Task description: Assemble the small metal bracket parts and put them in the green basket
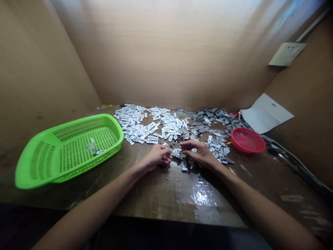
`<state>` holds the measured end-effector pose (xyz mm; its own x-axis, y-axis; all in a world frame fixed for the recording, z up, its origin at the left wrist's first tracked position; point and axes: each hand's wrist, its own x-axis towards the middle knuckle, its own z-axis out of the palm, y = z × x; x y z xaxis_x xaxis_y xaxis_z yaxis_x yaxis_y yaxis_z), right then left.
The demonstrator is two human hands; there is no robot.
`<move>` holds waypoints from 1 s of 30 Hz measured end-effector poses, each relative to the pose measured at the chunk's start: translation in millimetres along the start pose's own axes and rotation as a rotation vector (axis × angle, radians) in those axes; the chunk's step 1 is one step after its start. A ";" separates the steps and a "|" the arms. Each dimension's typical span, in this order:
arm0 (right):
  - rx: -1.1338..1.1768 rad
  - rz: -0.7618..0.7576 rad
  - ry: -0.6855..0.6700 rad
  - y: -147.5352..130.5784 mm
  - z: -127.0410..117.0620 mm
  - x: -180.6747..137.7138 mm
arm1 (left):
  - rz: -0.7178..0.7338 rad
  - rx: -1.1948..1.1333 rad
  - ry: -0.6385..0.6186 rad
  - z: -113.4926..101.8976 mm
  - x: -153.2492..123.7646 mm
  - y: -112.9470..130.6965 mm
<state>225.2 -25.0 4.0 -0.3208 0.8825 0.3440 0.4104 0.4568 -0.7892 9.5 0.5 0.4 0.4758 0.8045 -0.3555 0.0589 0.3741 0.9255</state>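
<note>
My left hand (159,155) is closed in a pinch, its fingertips at the left edge of a small cluster of silvery metal pieces (177,152). Whatever it grips is too small to name. Opposite it, my right hand (199,153) curves its thumb and forefinger together over the same cluster; what lies between those fingertips I cannot make out. Small black parts (177,139) are scattered just beyond the hands. More bent metal pieces (218,147) lie beside my right hand. A tiny metal bit (167,179) rests on the table in front of my left hand.
Flat metal plates (140,130) are heaped at the back, with darker metal parts (214,116) to their right. A green basket (39,139) with a few items inside stands left. On the right are a red bowl (248,140), a white sheet (265,113) and cables (293,161).
</note>
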 end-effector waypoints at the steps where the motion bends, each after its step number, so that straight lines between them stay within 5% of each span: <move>1: -0.004 -0.006 0.006 0.5 0.8 -0.6 | 0.001 0.001 -0.001 0.2 -0.1 0.1; 7: -0.019 -0.005 -0.004 -0.4 2.6 0.0 | 0.002 0.014 0.014 0.7 0.5 -0.1; 11: -0.041 0.027 0.103 -1.2 -7.3 3.9 | -0.001 0.027 0.037 0.0 1.0 -0.2; 16: -0.420 0.110 0.277 17.8 -32.5 6.7 | -0.016 0.046 0.019 -1.0 1.3 -0.8; 30: -0.899 0.044 -0.076 21.4 -20.3 11.6 | -0.038 0.101 0.000 3.0 -0.3 0.8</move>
<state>247.6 -2.7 1.5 -0.3316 0.9061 0.2628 0.9258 0.3661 -0.0940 12.0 -0.8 1.6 0.4714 0.7907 -0.3906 0.1648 0.3561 0.9198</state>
